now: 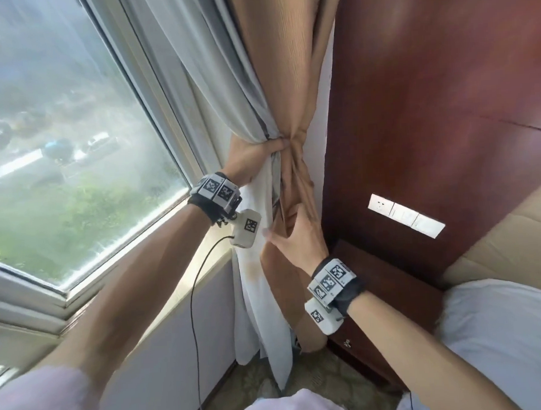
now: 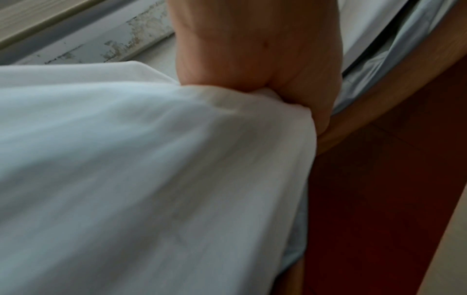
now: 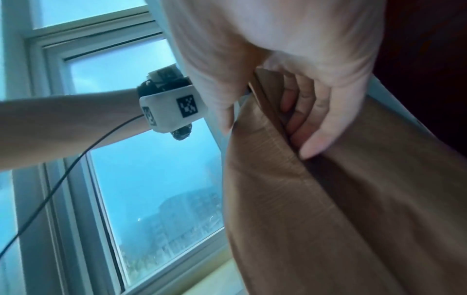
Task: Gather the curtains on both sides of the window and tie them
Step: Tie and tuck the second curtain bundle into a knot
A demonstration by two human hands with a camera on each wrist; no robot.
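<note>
Window (image 1: pixel 55 122) at nine o'clock, curtains (image 1: pixel 283 88) bunched at twelve. Your left hand (image 1: pixel 254 158) clamps the gather; right hand (image 1: pixel 299 231), fingers (image 3: pixel 313 139) apart, tucks the folds. No tie visible: locate it next.

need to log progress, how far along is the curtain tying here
Done: the curtains on this side are bunched by the wood panel. In hand: the left hand grips the bunch; the right hand reaches into the folds below. Left: no tie shows around them, and the other side is out of view.
</note>
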